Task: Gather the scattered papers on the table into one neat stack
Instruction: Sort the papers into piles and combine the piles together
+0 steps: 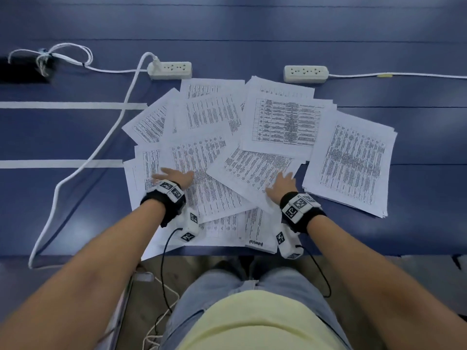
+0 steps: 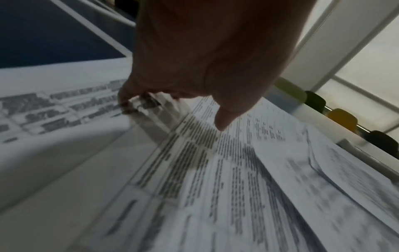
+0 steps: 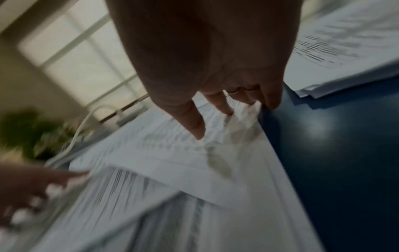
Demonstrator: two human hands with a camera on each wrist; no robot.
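Several printed sheets [image 1: 207, 137] lie fanned and overlapping across the middle of the blue table [image 1: 417, 198]. A thicker, squarer stack [image 1: 351, 160] lies apart at the right. My left hand [image 1: 174, 176] rests flat on the left part of the pile, fingers spread; in the left wrist view its fingertips [image 2: 127, 100] touch a sheet [image 2: 194, 170]. My right hand [image 1: 281, 184] lies on a tilted sheet [image 1: 252, 168] near its right edge. Seen from the right wrist, its fingers [image 3: 218, 104] press that edge, where the paper [image 3: 246, 112] buckles a little.
Two white power strips [image 1: 169, 69] [image 1: 305, 74] lie just behind the papers. A white cable [image 1: 101, 145] runs from the left strip down over the table's front edge [image 1: 379, 252]. White tape lines [image 1: 63, 105] cross the left side. A dark object [image 1: 22, 72] sits far left.
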